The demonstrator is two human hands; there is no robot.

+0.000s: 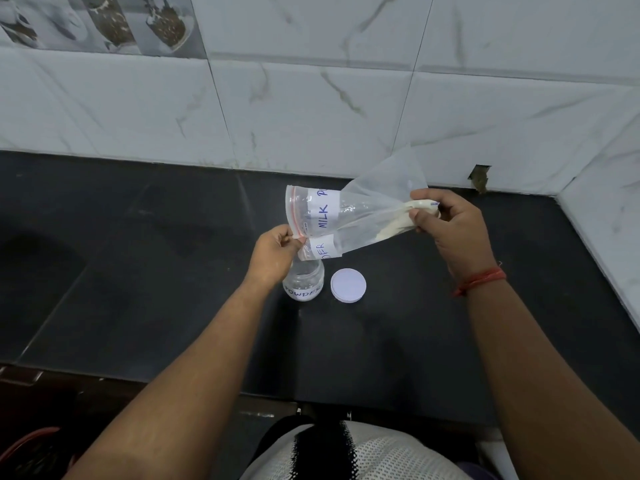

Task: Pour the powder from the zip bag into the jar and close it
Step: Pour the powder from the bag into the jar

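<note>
**kitchen_newb:** So how far along is this powder job? Looks like hardly anything has gone in.

**jar_guy:** Pretty much, I'd say it's at the very start of the pour. The jar [304, 283] stands open on the dark counter [138, 271], with its white lid [348, 284] lying flat just beside it at 3 o'clock, so the uncapping part is done. Through the clear wall I only see a few white specks, so I'd call it basically empty.

**kitchen_newb:** And the bag?

**jar_guy:** The zip bag [349, 216] is in the air, lying roughly sideways above the jar. Its zip end points toward 9 o'clock and hangs over the jar mouth. The left hand [273, 252] pinches that zip edge between thumb and fingertips. The right hand [446, 226] grips the far end, out at 3 o'clock, fingers curled round the bunched plastic.

**kitchen_newb:** Where's the powder then?

**jar_guy:** The powder [391, 225] sits as a pale streak inside the bag, bunched near the right hand, nowhere near the opening. Can't tell for sure if the zip is fully parted, but the mouth looks gaping.

**kitchen_newb:** So what's left?

**jar_guy:** My guess: raise the right end so the powder slides down to the mouth, empty it, put the bag aside, then put the lid on. All the real work remains.
</note>
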